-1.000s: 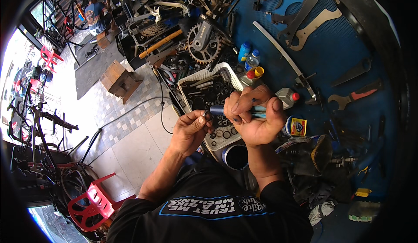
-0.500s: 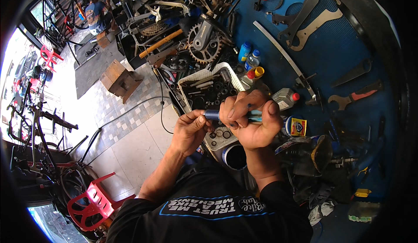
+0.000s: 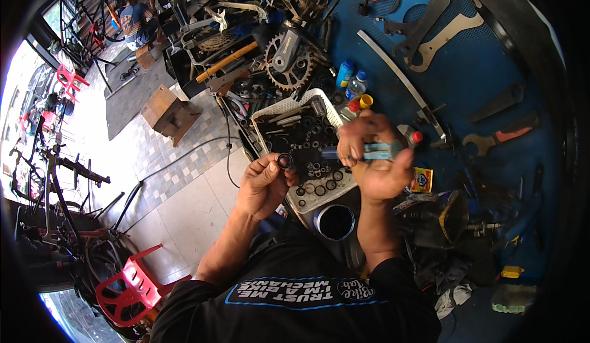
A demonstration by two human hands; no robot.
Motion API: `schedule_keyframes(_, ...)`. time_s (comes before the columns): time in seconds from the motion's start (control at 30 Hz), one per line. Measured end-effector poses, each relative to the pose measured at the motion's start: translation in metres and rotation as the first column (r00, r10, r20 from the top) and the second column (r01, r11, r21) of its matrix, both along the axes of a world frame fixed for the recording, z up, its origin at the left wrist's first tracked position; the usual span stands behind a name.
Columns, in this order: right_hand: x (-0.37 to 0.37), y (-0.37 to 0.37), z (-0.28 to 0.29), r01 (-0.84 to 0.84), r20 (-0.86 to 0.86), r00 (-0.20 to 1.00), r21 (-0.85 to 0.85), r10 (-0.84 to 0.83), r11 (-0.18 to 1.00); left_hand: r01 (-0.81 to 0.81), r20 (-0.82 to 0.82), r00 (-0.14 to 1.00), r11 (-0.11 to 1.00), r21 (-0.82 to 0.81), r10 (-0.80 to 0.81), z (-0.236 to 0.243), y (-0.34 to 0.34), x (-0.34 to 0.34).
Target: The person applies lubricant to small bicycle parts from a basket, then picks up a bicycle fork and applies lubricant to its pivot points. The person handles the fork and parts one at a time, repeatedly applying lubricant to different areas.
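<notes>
Hands had parted since a moment earlier: the left hand (image 3: 263, 186) now pinched a small black ring (image 3: 285, 160) at the near-left edge of the white basket (image 3: 268, 113), while the right hand (image 3: 373, 158), closed around a pale blue tool (image 3: 375, 151), hovered over the basket's right side. Loose rings crowded the basket; a chainring (image 3: 287, 63) lay beyond it, and a dark can (image 3: 335, 221) sat just nearer on the blue bench (image 3: 485, 54).

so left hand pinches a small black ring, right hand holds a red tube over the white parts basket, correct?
Not quite: the tube in the right hand is light blue, not red, as the head view shows. The rest holds: the left hand pinches a small black ring, and both sit over the white parts basket.
</notes>
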State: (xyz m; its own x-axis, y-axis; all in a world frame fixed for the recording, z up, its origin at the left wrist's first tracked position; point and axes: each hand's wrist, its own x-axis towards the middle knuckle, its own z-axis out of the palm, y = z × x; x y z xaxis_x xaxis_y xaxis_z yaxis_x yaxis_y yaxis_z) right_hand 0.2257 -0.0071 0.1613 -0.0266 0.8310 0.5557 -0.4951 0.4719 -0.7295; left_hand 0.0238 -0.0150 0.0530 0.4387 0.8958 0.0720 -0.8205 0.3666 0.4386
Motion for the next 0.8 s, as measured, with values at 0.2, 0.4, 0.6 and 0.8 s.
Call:
schedule_keyframes(0.2,0.01,0.013,-0.021,-0.032,0.596,0.799,-0.094,0.082,0.995,-0.024,-0.039,0.999,0.999,0.042,0.026,0.01,0.001,-0.003)
schedule_keyframes(0.4,0.011,0.01,-0.034,-0.129,0.641,0.757,-0.049,0.13,0.99,-0.067,-0.077,0.994,0.994,0.084,0.073,0.015,0.005,-0.002)
schedule_keyframes(0.6,0.007,0.0,-0.03,-0.022,0.699,0.714,0.068,-0.032,0.997,-0.179,-0.136,0.973,0.98,0.086,0.189,0.019,0.004,0.0)
schedule_keyframes(0.8,-0.002,-0.015,-0.014,0.144,0.843,0.406,0.323,-0.353,0.935,-0.291,-0.323,0.878,0.929,0.227,0.354,0.022,0.005,0.0)
